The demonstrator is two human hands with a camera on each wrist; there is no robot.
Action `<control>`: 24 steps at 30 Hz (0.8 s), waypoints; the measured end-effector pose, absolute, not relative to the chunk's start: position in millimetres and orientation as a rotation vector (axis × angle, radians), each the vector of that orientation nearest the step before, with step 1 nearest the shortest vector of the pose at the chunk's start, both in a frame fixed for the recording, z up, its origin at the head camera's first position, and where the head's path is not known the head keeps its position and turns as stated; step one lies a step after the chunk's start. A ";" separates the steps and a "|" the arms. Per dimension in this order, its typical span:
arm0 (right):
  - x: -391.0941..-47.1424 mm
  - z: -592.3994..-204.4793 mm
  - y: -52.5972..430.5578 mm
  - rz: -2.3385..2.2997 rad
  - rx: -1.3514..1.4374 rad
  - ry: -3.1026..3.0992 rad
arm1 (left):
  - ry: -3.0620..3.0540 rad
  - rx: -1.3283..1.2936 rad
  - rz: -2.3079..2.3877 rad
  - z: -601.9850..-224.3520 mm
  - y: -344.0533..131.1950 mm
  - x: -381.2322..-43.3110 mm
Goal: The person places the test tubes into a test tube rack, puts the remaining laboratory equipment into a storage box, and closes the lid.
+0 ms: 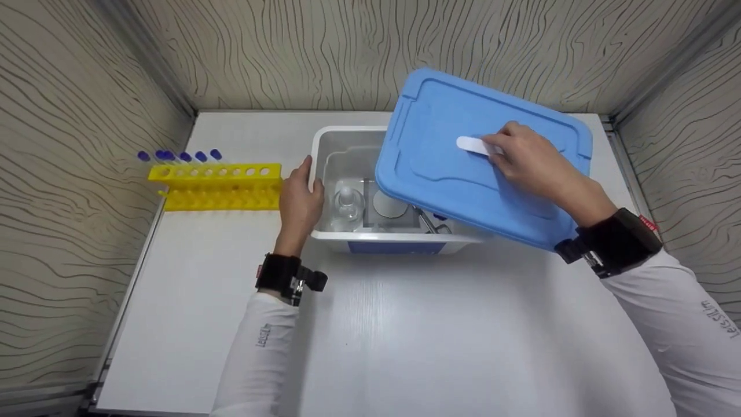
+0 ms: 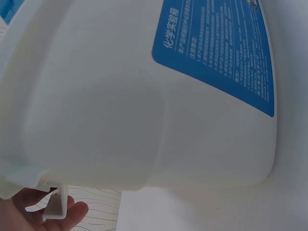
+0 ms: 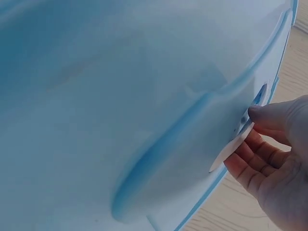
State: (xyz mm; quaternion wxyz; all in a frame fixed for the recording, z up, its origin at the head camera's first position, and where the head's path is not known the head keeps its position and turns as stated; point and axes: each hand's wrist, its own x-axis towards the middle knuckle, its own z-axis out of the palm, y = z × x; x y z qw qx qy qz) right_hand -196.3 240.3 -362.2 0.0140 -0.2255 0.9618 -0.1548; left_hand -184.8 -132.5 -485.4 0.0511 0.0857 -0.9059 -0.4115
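A blue lid (image 1: 440, 110) is held tilted over the right part of a white plastic box (image 1: 347, 236). My right hand (image 1: 529, 159) pinches the white handle (image 1: 472, 145) on its top between thumb and fingers, as the right wrist view also shows. At the box's left end, my left hand (image 1: 301, 200) grips the side by the rim. The left wrist view shows its fingers around a white side latch (image 2: 57, 204). Inside the uncovered part are a clear glass flask (image 1: 347, 205), a round white disc (image 1: 389, 204) and a metal tool (image 1: 429, 223). The lid hides the rest.
Left of the box stands a yellow test tube rack (image 1: 223, 201), with several blue-capped tubes (image 1: 185, 157) behind it. Patterned wall panels (image 1: 278, 52) enclose the white table (image 1: 405, 336) at the back and both sides.
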 end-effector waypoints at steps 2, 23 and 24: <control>-196.5 -364.4 236.3 -0.475 -0.738 2.993 | -2.752 0.257 -1.255 -485.6 -131.5 -184.6; -198.6 -389.0 190.6 -0.384 -0.862 2.833 | -2.803 0.312 -1.267 -485.2 -127.3 -185.3; -198.9 -390.0 188.1 -0.372 -0.861 2.827 | -2.804 0.316 -1.268 -485.0 -127.0 -185.5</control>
